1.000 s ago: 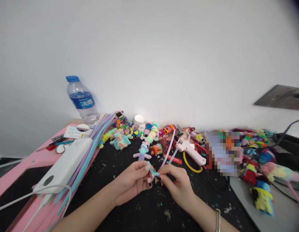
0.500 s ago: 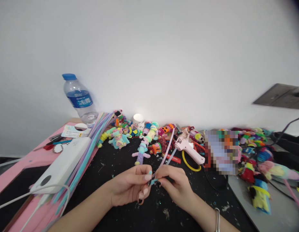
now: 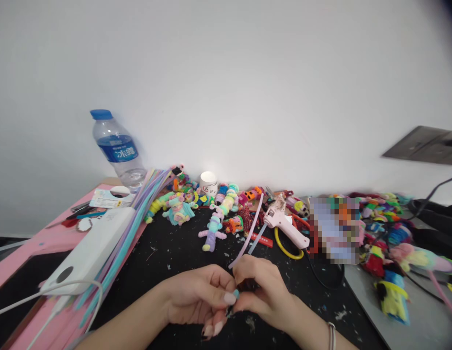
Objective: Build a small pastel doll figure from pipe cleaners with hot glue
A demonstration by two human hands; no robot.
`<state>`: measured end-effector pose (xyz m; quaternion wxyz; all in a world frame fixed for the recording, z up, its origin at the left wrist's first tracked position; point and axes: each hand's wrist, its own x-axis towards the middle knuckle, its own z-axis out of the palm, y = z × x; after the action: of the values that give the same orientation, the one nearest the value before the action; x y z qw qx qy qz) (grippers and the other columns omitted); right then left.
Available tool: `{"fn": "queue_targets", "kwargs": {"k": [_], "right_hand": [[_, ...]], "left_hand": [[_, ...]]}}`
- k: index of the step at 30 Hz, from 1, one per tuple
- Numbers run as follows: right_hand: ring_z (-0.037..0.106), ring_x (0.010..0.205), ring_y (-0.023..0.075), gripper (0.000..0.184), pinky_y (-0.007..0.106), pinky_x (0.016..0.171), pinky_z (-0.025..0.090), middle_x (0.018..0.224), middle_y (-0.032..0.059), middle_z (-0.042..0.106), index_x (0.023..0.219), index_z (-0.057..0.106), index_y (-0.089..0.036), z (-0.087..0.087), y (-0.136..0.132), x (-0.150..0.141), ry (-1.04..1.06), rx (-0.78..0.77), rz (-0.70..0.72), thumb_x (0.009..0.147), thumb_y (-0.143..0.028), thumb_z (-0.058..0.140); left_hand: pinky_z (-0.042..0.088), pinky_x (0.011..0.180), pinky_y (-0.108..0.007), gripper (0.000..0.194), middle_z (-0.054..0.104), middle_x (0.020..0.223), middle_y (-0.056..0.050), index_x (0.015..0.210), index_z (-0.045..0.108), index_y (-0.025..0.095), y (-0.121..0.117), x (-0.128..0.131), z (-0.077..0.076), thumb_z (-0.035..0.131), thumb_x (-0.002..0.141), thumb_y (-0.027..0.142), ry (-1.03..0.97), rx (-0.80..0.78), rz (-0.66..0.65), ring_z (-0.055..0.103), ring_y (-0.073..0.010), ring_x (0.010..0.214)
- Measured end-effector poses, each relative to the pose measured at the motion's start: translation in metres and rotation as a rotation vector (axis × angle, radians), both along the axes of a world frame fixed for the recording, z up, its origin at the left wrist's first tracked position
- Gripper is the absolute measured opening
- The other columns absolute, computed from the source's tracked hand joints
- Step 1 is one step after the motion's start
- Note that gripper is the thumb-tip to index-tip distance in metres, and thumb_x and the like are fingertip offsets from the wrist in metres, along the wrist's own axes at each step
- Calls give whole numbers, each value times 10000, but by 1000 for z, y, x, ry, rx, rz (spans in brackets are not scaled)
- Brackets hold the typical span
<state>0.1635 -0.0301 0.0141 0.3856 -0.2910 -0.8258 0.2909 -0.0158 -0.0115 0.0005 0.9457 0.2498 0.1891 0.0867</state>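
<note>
A small light-blue piece of pipe cleaner shows between my two hands, mostly covered by fingers. My left hand pinches it between thumb and forefinger, the other fingers curled below. From the other side, my right hand closes on it with bent fingers and thumb. Just beyond the hands lies a lilac pipe cleaner on the black mat. A finished pipe-cleaner doll in blue, pink and purple rests ahead of my left hand. The pink glue gun lies beyond my right hand.
Several colourful pipe-cleaner figures line the wall beside a paper cup. At left are a water bottle, a white power bank with a cable, and a pipe-cleaner bundle. Yellow-handled scissors lie near the glue gun.
Both hands have moved down toward me, still together. The blue piece has turned, and less of it shows between the fingers.
</note>
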Motion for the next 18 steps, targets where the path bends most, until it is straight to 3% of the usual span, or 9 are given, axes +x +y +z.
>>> {"fn": "queue_targets", "kwargs": {"k": [5,12,18], "right_hand": [[538,666,150,357,255,625,423,731,44,585,867,566,-195,-1,2,3,-207,145,50,928,-435,309],[487,577,137,273,239,535,382,639,16,523,745,525,-197,-5,7,5,-68,110,-57,933,-291,351],[427,531,120,228,235,496,336,605,-7,465,696,466,-193,-7,6,2,41,117,-108,909,-210,389]], "left_hand": [[435,327,-144,256,596,418,-1,646,614,85,0,2,1,749,635,302,10,-13,31,477,-59,297],[506,446,-160,146,591,564,-1,751,604,99,-1,5,1,679,732,223,-27,-56,223,522,-50,436],[530,475,-168,117,572,645,-6,730,597,117,-3,7,-1,672,742,206,-46,-48,251,548,-65,540]]}}
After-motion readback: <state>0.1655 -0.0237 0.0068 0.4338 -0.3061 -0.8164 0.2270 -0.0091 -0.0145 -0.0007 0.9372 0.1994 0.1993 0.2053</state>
